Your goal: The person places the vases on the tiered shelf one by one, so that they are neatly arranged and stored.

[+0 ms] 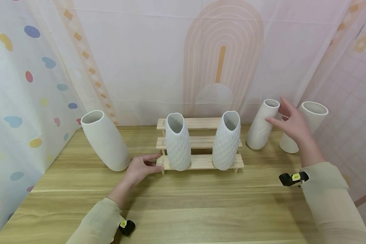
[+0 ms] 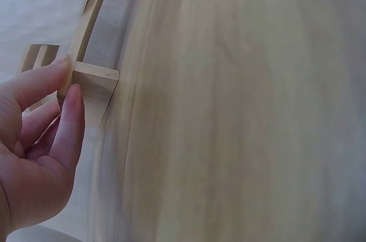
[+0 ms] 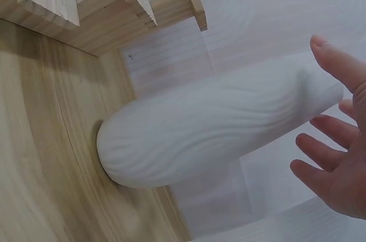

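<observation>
My left hand (image 1: pixel 141 168) pinches the left end of the lowest board of a three-tier wooden display stand (image 1: pixel 198 143); the left wrist view shows thumb and fingers on the board's end (image 2: pixel 79 70). On that board stand two white dimpled vases, one on the left (image 1: pixel 178 145) and one on the right (image 1: pixel 226 144). To the right of the stand, a slim white vase with wavy ridges (image 1: pixel 260 127) stands on the table, tilted in the head view. My right hand (image 1: pixel 292 122) is at its neck, thumb and fingers spread; contact is hard to tell.
A plain white vase (image 1: pixel 105 142) stands left of the stand, near my left hand. Behind my right hand is another white vase (image 1: pixel 315 117) with a wide mouth. The wooden table (image 1: pixel 201 210) ends at a patterned curtain (image 1: pixel 146 67) at the back.
</observation>
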`<state>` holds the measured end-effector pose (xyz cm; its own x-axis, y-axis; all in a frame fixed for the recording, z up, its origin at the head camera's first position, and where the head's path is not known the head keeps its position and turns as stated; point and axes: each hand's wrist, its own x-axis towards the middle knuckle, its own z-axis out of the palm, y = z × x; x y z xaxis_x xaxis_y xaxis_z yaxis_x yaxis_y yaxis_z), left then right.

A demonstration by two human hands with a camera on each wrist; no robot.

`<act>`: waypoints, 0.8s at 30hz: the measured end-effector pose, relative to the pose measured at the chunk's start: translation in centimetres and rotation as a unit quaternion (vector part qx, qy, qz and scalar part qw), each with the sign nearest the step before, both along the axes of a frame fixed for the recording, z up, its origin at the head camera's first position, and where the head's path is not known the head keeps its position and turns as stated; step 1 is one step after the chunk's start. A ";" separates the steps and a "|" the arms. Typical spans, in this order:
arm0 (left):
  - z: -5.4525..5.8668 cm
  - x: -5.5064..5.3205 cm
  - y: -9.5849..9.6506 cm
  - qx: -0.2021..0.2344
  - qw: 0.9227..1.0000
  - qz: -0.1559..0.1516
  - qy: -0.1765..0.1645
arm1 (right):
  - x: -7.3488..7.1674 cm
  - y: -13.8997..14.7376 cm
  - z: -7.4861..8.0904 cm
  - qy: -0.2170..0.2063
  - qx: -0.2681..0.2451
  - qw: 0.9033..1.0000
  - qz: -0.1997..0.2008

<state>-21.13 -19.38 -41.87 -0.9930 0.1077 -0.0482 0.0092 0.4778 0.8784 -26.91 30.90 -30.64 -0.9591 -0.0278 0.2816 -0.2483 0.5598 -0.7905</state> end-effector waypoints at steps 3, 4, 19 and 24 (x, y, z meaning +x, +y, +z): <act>0.0 0.0 0.0 0.000 1.000 0.000 0.002 | -0.4 -0.3 0.4 -0.015 -0.003 1.000 -0.003; 0.0 0.0 0.0 0.000 1.000 -0.001 0.002 | -0.5 -0.4 0.5 -0.020 -0.005 1.000 -0.003; -0.1 0.0 0.1 -0.002 1.000 -0.004 0.001 | -0.7 -0.6 0.0 -0.009 0.024 0.998 -0.052; -0.1 -0.1 0.1 -0.003 1.000 -0.002 -0.001 | 0.0 -0.1 0.0 0.004 0.037 0.998 -0.053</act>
<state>-21.23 -19.25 -42.01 -0.9925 0.1112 -0.0499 0.0101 0.4831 0.8755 -26.91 30.81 -30.59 -0.9558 0.0517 0.2896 -0.1907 0.6406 -0.7438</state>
